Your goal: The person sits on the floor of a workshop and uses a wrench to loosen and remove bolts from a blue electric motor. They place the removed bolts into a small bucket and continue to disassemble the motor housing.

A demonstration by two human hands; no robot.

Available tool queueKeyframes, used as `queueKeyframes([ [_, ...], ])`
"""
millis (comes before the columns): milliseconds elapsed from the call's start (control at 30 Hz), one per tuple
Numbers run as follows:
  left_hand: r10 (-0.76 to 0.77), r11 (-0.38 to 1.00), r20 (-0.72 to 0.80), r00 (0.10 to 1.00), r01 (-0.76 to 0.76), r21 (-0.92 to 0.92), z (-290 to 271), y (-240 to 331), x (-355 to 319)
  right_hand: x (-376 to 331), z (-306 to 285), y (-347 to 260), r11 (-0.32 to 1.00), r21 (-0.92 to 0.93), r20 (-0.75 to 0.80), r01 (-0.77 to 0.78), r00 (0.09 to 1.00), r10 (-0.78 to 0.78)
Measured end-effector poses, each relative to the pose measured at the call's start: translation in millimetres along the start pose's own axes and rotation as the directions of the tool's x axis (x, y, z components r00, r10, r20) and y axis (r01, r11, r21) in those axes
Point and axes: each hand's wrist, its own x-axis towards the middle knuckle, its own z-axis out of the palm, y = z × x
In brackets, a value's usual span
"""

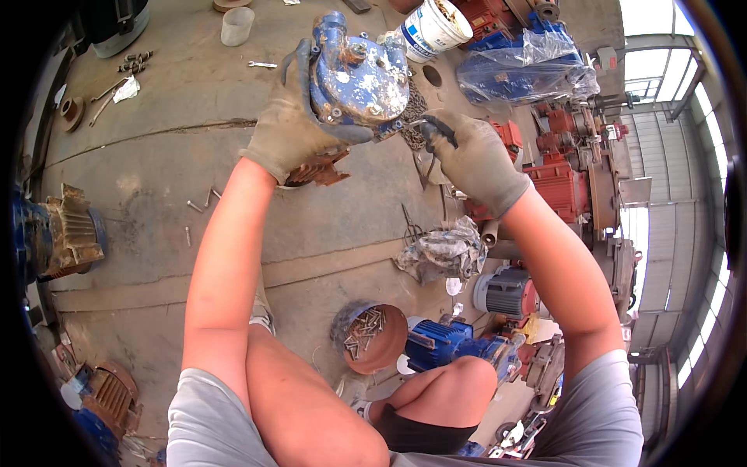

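Note:
A blue cast-metal housing (362, 82) with worn, whitish paint and bolts round its rim is in front of me at the top middle. My left hand (292, 124), in a tan and grey work glove, is closed round its left side and lower edge. Below that hand, a rusty finned part (319, 170) shows partly. My right hand (475, 159), also gloved, is closed in a pinch by the housing's lower right edge. A thin metallic tip shows at its fingers, too small to name.
A white bucket (432, 31) stands behind the housing, with a chain (415, 105) nearby. A rusty bowl of bolts (372, 335) sits near my knees. Plastic-wrapped blue machinery (529, 66) and red motors (556, 191) line the right. A wrench (262, 64) and loose bolts (194, 206) lie left.

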Motion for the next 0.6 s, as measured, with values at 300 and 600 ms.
queueKeyframes([
  [300, 0.022, 0.999, -0.027, 0.999, -0.023, -0.025, -0.4, -2.0, -2.3, 34.3, -15.6, 6.5, 0.878, -0.314, 0.208, 0.361, 0.929, -0.307],
  [600, 0.045, 0.997, -0.006, 0.999, -0.045, 0.069, -4.5, 0.1, -0.3, 55.3, -23.8, 14.0, 0.851, -0.324, 0.373, 0.413, 0.883, -0.286],
])
